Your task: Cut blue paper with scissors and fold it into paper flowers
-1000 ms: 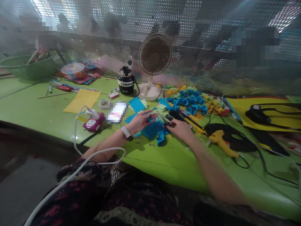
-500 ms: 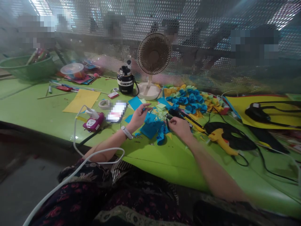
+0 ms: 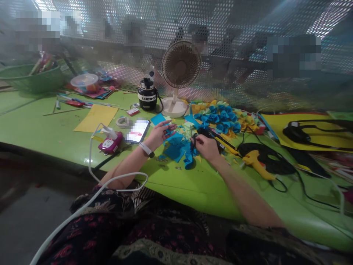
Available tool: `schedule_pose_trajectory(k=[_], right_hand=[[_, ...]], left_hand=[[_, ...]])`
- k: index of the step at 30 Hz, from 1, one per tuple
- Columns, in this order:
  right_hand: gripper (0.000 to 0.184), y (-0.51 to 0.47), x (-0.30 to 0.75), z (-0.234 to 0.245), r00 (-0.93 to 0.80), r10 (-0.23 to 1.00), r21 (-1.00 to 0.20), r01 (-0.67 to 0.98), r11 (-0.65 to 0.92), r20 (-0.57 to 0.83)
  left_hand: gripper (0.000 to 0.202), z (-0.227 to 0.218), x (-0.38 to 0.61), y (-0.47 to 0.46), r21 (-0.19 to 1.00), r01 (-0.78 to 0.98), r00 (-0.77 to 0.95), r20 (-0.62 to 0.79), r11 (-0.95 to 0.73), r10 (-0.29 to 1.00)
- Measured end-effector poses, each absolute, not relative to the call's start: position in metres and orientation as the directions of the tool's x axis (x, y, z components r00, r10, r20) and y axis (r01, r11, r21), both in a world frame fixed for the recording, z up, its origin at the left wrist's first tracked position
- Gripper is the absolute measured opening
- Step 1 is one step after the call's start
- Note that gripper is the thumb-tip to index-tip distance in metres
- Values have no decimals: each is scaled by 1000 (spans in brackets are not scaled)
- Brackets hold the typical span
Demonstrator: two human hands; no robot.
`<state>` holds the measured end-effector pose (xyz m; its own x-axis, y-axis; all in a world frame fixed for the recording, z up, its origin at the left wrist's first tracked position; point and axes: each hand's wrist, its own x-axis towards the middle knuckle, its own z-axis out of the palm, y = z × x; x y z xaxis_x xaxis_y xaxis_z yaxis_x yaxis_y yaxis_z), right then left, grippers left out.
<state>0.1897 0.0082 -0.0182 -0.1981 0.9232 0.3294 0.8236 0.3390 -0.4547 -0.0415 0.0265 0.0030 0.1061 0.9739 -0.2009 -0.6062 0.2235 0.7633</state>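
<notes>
Head view. Right hand (image 3: 206,148): fingers closed around the dark handle of a pair of small scissors (image 3: 194,140), which stood roughly upright, blades too small to read. Left hand (image 3: 161,134): fingers extended and slightly apart, touching a small blue paper scrap (image 3: 168,131); whether pinched, cannot tell. Both hands were over loose blue paper cut-offs (image 3: 174,149) on a green table (image 3: 41,127).

Beside them: a phone (image 3: 138,131), blurred; a pink socket (image 3: 110,143); a heap of blue paper flowers (image 3: 223,117); a yellow glue gun (image 3: 256,165); a desk fan (image 3: 181,64).

Containers: a green basket (image 3: 27,79) at far left, holding pens or rolled items, unclear; a clear plastic tub (image 3: 84,82), contents unclear.
</notes>
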Motion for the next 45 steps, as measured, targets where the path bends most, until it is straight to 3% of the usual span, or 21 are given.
schedule_pose_trajectory(k=[7,12,15,18,21,24,28,32,39,42,45], right_hand=[[25,15,164,-1,-280,939,-100,948,303,198],[26,27,149,12,-271,949,-64,957,284,162],[19,34,143,15,-300,948,-149,938,313,103],[15,38,141,15,-286,950,-401,861,313,128],[13,38,141,14,-210,968,-732,637,242,138],[19,35,139,16,-208,976,-911,385,148,71],[28,30,136,17,-289,957,-964,255,79,2],[38,26,134,15,-324,946,-978,191,86,19],[47,19,139,11,-300,954,-983,179,30,-26],[48,16,146,8,-246,968,-979,205,6,-45],[48,13,156,4,-181,983,-978,210,-2,-41]], left_hand=[[33,5,-42,27,754,-595,173,-219,280,960],[32,6,-43,28,762,-585,201,-195,277,960],[30,7,-42,28,756,-598,202,-177,265,963],[32,7,-41,29,764,-590,203,-171,260,964],[34,5,-41,30,784,-563,205,-172,260,963],[36,1,-40,32,805,-536,217,-160,255,963],[34,-3,-41,33,827,-509,286,-100,239,953],[35,-5,-42,32,863,-436,376,-83,255,923],[30,-7,-43,33,895,-385,377,-71,226,924],[28,-6,-43,34,961,-223,288,-93,161,953],[29,-7,-45,35,987,150,223,-94,61,970]])
